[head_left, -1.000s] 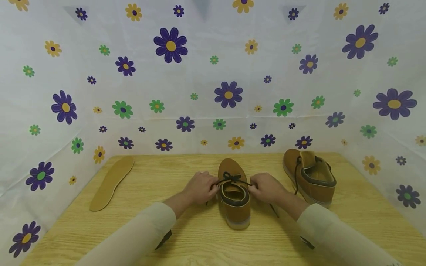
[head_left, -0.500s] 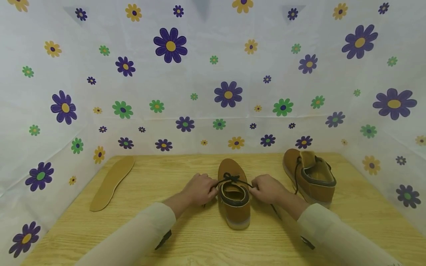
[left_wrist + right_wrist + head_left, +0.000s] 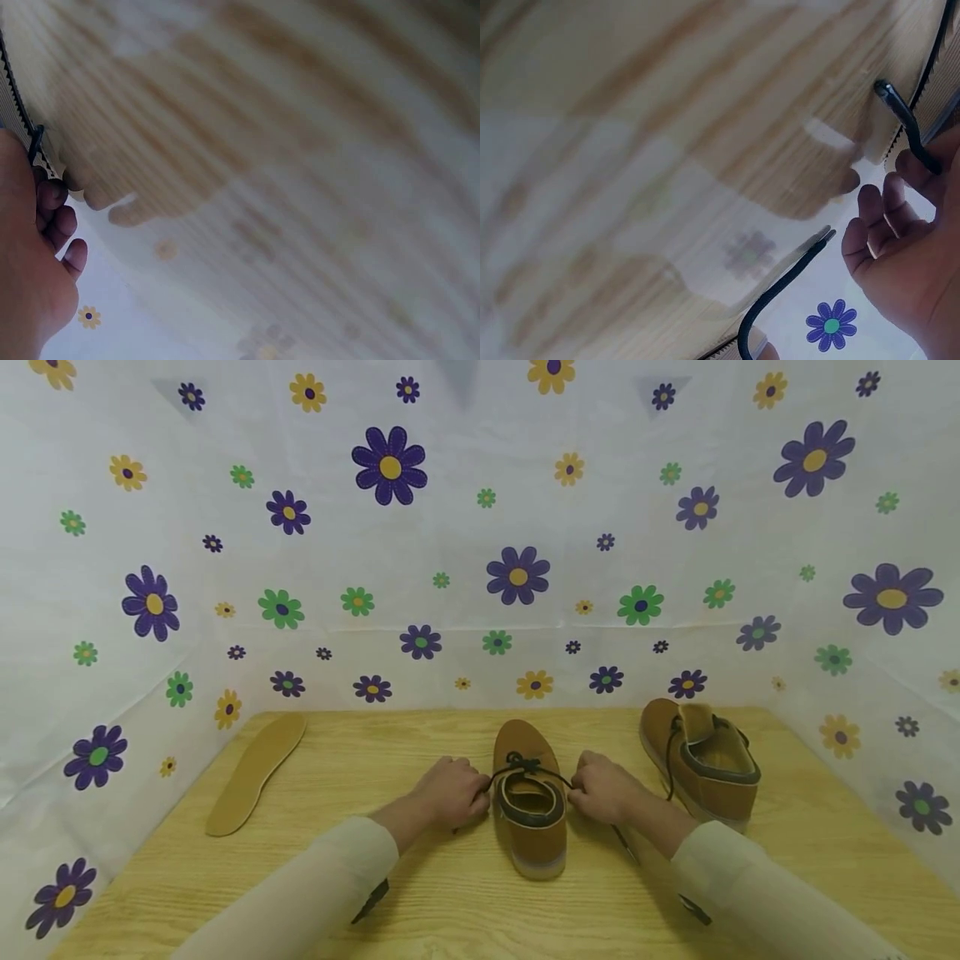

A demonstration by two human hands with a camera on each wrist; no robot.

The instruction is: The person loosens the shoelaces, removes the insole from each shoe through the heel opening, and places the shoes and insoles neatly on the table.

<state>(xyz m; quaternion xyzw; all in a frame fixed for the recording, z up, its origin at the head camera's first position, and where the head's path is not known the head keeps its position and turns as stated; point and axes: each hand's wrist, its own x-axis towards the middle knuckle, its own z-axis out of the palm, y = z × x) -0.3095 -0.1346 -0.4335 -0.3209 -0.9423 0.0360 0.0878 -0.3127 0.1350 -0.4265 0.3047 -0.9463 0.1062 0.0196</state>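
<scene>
A brown shoe (image 3: 534, 843) stands mid-table, toe away from me, its black shoelace (image 3: 557, 775) drawn into a knot (image 3: 522, 765) over the tongue. My left hand (image 3: 452, 792) pinches the lace on the shoe's left side, and my right hand (image 3: 606, 788) pinches it on the right. Between the hands and the knot, the lace runs out to both sides. A loose lace end (image 3: 626, 844) trails below the right hand. In the right wrist view, a piece of dark lace (image 3: 905, 118) comes out of the fingers. The left wrist view shows curled fingers (image 3: 61, 217) near the shoe sole.
Another brown shoe (image 3: 720, 789), its black lace hanging loose, stands to the right behind my right forearm. A tan insole (image 3: 255, 777) lies at the left on the wooden table (image 3: 360, 735). A flowered white sheet (image 3: 465, 535) encloses the back and sides.
Both hands have drawn slightly outward from the shoe, with more lace showing between the right hand and the knot. The whole head view has shifted a little.
</scene>
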